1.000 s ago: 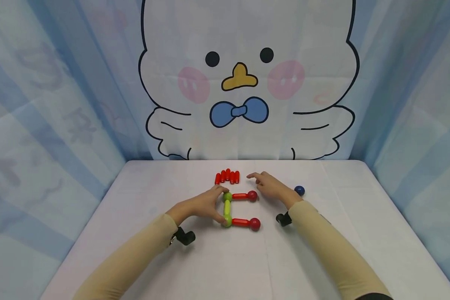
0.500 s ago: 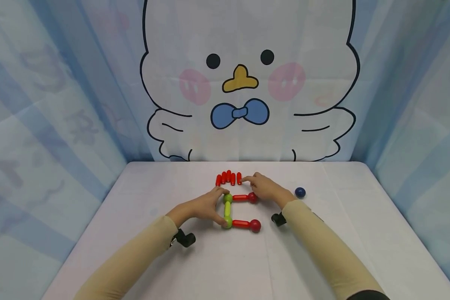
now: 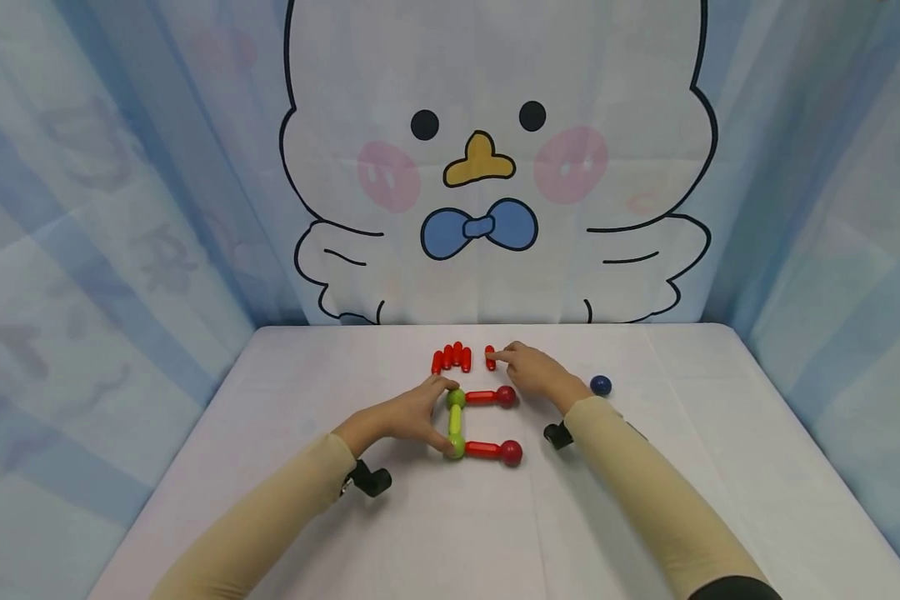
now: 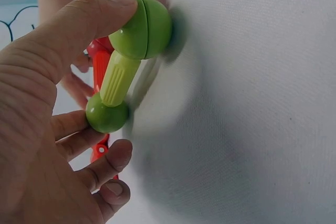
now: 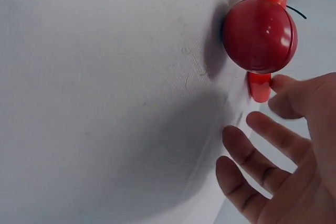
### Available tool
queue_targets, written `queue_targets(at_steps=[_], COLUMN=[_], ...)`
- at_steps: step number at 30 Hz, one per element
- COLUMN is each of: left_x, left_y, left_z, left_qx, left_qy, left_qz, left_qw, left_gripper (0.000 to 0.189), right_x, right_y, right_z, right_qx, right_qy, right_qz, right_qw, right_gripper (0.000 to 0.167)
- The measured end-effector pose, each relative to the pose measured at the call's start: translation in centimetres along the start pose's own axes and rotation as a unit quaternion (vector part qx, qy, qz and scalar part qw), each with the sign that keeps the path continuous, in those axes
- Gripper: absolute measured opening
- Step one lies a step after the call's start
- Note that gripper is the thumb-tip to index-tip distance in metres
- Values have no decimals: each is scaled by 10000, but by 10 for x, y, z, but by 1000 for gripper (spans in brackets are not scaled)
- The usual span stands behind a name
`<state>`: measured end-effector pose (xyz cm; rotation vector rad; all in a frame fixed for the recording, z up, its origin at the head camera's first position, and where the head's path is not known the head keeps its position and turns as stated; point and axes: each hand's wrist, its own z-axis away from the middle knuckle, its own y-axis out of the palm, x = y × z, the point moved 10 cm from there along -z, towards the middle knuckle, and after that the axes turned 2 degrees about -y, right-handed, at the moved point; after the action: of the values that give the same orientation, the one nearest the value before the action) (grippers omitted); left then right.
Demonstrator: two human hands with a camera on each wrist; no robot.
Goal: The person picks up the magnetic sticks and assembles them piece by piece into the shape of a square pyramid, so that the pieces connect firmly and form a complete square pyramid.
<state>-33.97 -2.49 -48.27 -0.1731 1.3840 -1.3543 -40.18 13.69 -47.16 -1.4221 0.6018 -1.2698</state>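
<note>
On the white table lies a C-shaped build of toy balls and rods. A lime rod (image 3: 455,419) links the far green ball (image 3: 457,399) and the near green ball (image 3: 457,447). Red rods run right from these to two red balls (image 3: 511,452). My left hand (image 3: 405,412) spans the lime side, thumb on the near green ball (image 4: 142,27), fingers at the far one (image 4: 106,114). With an extended index finger, my right hand (image 3: 536,372) touches a single red rod (image 3: 491,365) lying loose behind the build. Its other fingers are relaxed in the right wrist view.
Several loose red rods (image 3: 457,353) lie in a row left of the touched one. A dark blue ball (image 3: 601,385) sits beside the right wrist. Behind the table's far edge hangs a printed curtain (image 3: 480,283).
My right hand reached left to the rightmost red rod, then slid back a little to the right, and that rod moved away from the row. The left hand stays in place.
</note>
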Motion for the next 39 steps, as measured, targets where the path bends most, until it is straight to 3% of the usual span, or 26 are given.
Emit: queue_targets(at_steps=[6, 13, 21, 24, 31, 39], left_x=[0, -1, -3, -1, -1, -9], left_y=[0, 0, -2, -2, -3, -4], left_z=[0, 1, 3, 2, -2, 0], left_qx=[-44, -54, -194, -250, -699, -1206], left_qy=[-15, -18, -4, -17, -351, -925], left_qz=[-12, 3, 30, 9, -399, -1109], left_qw=[10000, 10000, 9998, 9997, 9961, 9821], left_gripper=[99, 98, 99, 100, 106, 108], right_x=[-6, -3, -21, -28, -41, -48], right_y=[-12, -11, -20, -22, -23, -26], right_z=[0, 2, 9, 14, 25, 36], right_qx=[-512, -341, -989, -1074, -890, -768], right_qy=[194, 250, 770, 977, 1368, 1517], right_qz=[89, 165, -153, -362, -585, -722], right_qw=[9985, 9990, 9920, 9887, 9849, 9828], right_gripper=[31, 29, 13, 14, 28, 28])
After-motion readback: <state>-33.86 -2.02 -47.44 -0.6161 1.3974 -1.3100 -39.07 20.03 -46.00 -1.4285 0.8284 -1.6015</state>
